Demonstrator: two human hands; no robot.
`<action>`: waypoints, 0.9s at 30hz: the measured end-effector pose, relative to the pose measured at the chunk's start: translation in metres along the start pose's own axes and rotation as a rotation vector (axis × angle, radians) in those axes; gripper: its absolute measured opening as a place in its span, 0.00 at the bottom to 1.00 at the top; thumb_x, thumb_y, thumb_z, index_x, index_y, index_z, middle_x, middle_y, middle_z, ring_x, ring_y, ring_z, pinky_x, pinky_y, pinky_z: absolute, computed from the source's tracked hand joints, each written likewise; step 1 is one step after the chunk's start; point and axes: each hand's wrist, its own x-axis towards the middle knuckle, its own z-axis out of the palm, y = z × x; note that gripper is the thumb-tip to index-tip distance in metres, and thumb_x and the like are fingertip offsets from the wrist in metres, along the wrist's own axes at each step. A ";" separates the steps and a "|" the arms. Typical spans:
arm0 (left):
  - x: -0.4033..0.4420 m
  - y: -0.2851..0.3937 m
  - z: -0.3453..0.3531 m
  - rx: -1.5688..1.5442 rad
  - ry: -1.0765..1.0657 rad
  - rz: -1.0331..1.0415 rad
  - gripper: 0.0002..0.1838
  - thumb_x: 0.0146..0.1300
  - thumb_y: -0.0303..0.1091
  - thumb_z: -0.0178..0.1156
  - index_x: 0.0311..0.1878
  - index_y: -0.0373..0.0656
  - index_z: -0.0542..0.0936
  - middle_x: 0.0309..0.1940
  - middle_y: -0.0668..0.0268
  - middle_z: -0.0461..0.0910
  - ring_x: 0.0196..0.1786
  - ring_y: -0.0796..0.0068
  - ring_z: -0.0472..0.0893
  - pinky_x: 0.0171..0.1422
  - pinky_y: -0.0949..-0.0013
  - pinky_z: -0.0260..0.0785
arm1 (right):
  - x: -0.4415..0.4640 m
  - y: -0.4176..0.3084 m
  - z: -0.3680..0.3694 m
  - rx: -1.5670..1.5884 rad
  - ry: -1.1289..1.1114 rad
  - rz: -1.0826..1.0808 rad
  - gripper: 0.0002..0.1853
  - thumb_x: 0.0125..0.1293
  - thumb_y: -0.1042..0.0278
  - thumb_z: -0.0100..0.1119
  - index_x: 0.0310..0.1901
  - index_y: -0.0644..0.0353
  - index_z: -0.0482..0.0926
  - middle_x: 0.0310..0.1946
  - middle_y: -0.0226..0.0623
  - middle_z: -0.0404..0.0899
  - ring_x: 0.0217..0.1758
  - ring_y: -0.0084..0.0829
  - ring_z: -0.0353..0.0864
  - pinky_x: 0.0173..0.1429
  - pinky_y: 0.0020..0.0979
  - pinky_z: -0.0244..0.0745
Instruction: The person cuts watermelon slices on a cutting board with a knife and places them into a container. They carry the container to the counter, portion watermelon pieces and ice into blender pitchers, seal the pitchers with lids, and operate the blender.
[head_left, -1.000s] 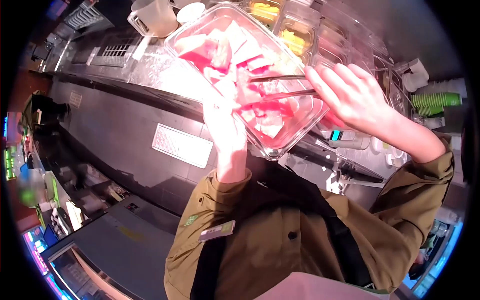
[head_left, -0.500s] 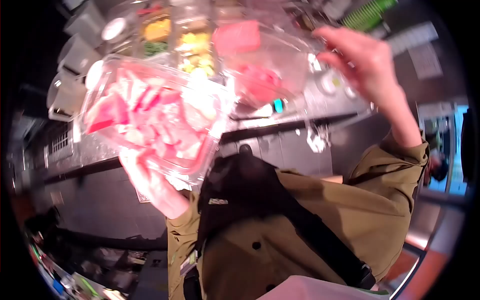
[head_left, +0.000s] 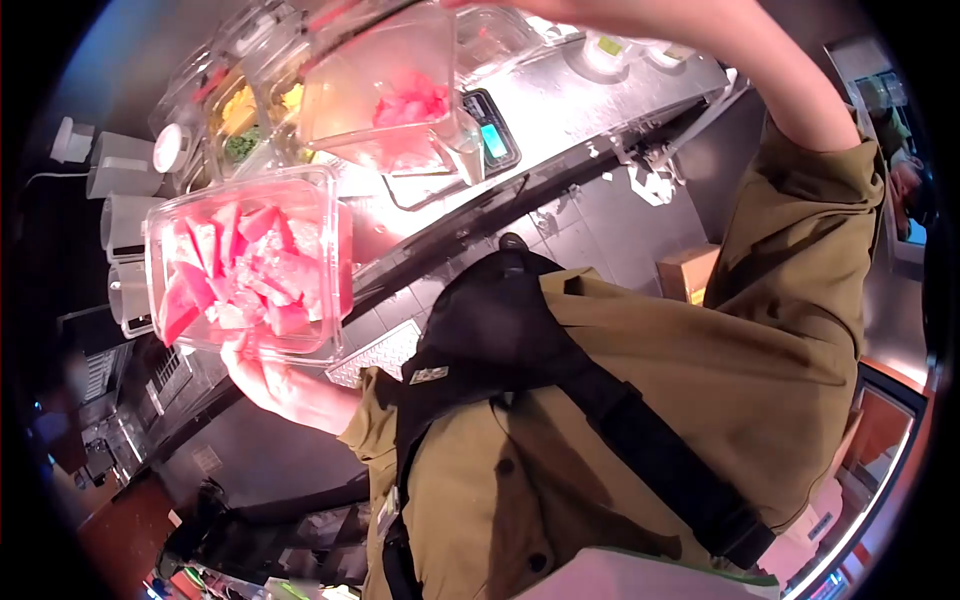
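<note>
My left hand point(head_left: 268, 385) grips the lower edge of a clear container point(head_left: 335, 215) and holds it tilted in the air. Red fruit chunks point(head_left: 245, 270) fill much of it. At the top edge, my right hand point(head_left: 535, 5) is largely cut off, and its grip cannot be made out. Below and left of it stands another clear container point(head_left: 385, 145) with red pieces point(head_left: 410, 100) inside. A thin dark tool point(head_left: 365, 30) crosses above that container.
A scale point(head_left: 490, 140) with a lit display lies on the metal counter point(head_left: 590, 110). Tubs of yellow pieces point(head_left: 237, 110) and green leaves point(head_left: 242, 145) stand at the upper left, beside clear jugs point(head_left: 125, 165). A cardboard box point(head_left: 688, 272) is below.
The tongs came out of the fruit container as my right hand moved right, then up to the top edge. My left hand carried the fruit container left and down. The view has turned.
</note>
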 end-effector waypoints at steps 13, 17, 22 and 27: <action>0.010 -0.016 0.004 -0.021 0.372 0.269 0.09 0.54 0.32 0.50 0.36 0.38 0.69 0.33 0.64 0.67 0.39 0.73 0.69 0.49 0.69 0.60 | 0.110 -0.065 0.046 0.126 0.061 -0.447 0.15 0.49 0.65 0.58 0.38 0.61 0.72 0.23 0.35 0.72 0.25 0.37 0.74 0.25 0.34 0.67; 0.031 -0.050 -0.012 -1.077 0.318 -0.059 0.14 0.51 0.18 0.46 0.42 0.41 0.68 0.35 0.68 0.70 0.31 0.84 0.70 0.32 0.88 0.63 | 0.151 -0.114 0.076 0.071 0.080 -0.571 0.10 0.51 0.63 0.53 0.28 0.61 0.72 0.18 0.39 0.72 0.23 0.39 0.75 0.25 0.35 0.68; 0.016 -0.043 0.003 -1.058 0.489 -0.102 0.11 0.46 0.13 0.46 0.31 0.42 0.66 0.27 0.69 0.67 0.25 0.83 0.69 0.27 0.84 0.63 | 0.163 -0.156 0.064 0.251 -0.432 -0.341 0.19 0.56 0.54 0.51 0.27 0.67 0.75 0.18 0.42 0.75 0.23 0.36 0.76 0.30 0.32 0.71; 0.012 -0.038 0.007 -0.998 0.469 -0.035 0.09 0.48 0.16 0.47 0.33 0.41 0.65 0.25 0.69 0.64 0.24 0.82 0.67 0.30 0.81 0.65 | 0.189 -0.172 0.077 0.463 -0.810 -0.109 0.19 0.57 0.56 0.53 0.28 0.69 0.75 0.17 0.34 0.73 0.20 0.23 0.70 0.26 0.26 0.66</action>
